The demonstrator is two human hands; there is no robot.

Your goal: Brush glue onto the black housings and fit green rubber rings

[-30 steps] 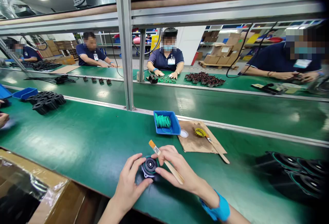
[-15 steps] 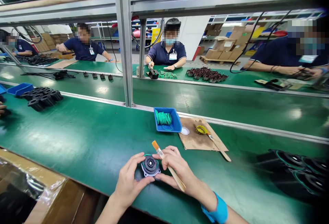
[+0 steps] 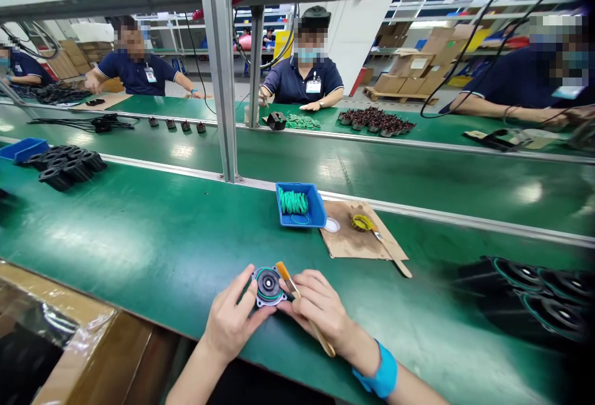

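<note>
A round black part with a pale, lobed flange (image 3: pixel 268 281) is held over the near side of the green bench. A green rubber ring lies around its raised centre. My left hand (image 3: pixel 231 318) grips the flange from the left, fingers behind and thumb at the near edge. On the other side, my right hand (image 3: pixel 320 306) holds a wooden-handled brush (image 3: pixel 289 282), orange bristles pointing up and left. Its fingertips also touch the part's right edge. Just beyond stands a blue bin (image 3: pixel 312 209) with several green rings (image 3: pixel 293 202) inside.
A cardboard sheet (image 3: pixel 341 245) bears a yellow-rimmed pot (image 3: pixel 361 223), a white lid (image 3: pixel 331 225) and a second brush (image 3: pixel 393 255). Black ringed housings (image 3: pixel 520 287) stand at right, black cylinders (image 3: pixel 69 166) at left. A metal post (image 3: pixel 218 76) rises mid-bench. Co-workers sit opposite.
The part has tilted slightly, so more of its face and the green ring shows. My right hand has shifted a little, with the brush bristles nearer the part's edge. The camera view has moved slightly.
</note>
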